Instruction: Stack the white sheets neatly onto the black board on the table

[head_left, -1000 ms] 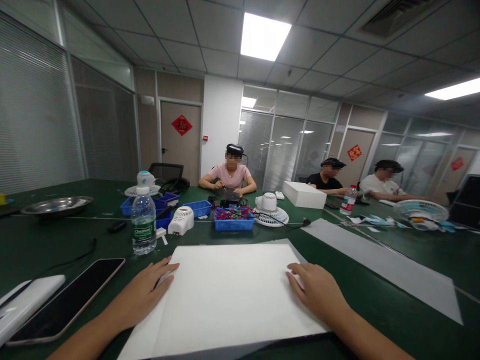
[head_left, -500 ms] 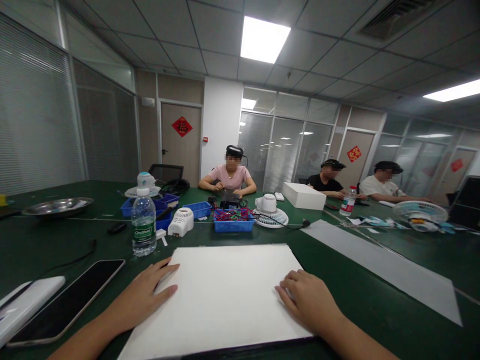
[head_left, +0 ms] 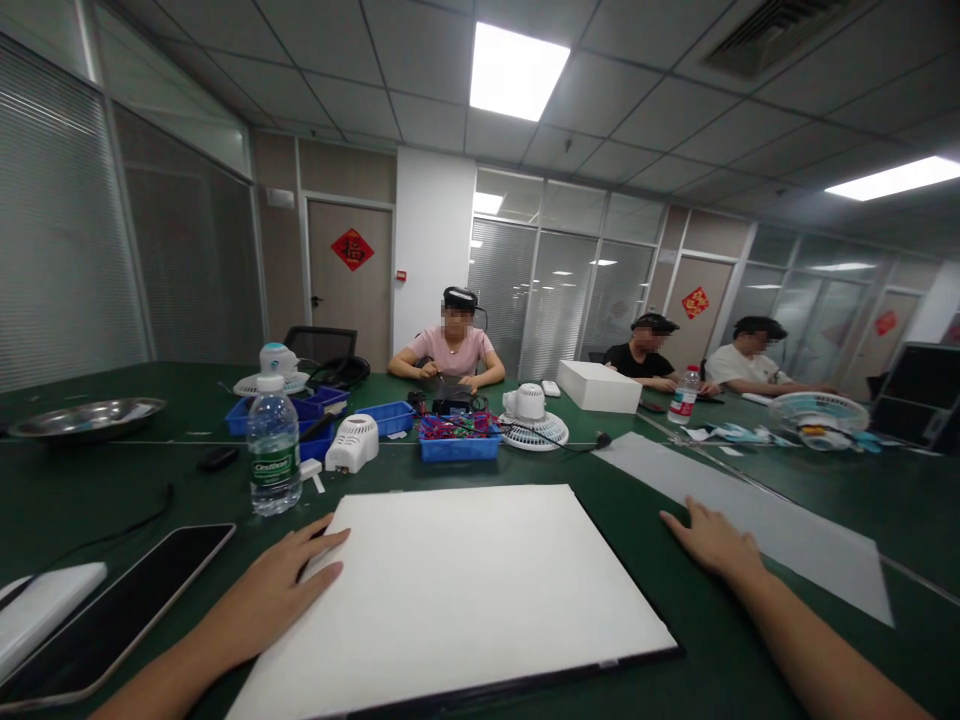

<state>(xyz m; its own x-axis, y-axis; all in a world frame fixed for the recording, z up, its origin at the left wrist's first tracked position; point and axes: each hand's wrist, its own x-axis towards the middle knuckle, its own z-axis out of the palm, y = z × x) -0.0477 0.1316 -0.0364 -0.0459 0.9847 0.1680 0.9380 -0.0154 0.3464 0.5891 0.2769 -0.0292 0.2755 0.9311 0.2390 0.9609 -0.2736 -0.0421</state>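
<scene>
A large white sheet-like panel point(head_left: 465, 590) with a dark edge lies flat on the green table in front of me. My left hand point(head_left: 292, 580) rests on its left edge, fingers spread, thumb lying on the white surface. To the right, apart from the panel, my right hand point(head_left: 716, 540) reaches out with fingers extended and nothing held. It is at the near edge of a long translucent sheet point(head_left: 780, 530); whether the fingers touch that sheet I cannot tell.
A water bottle point(head_left: 274, 450) stands behind my left hand, with a phone point(head_left: 127, 610) to the left. Beyond the panel are a blue tray of wires point(head_left: 459, 448), a white fan part point(head_left: 532, 420) and a white box point(head_left: 598, 386). Several people sit across the table.
My right hand has left the white panel's right edge and moved right, toward the translucent sheet. My left hand stays on the panel. The view has shifted slightly.
</scene>
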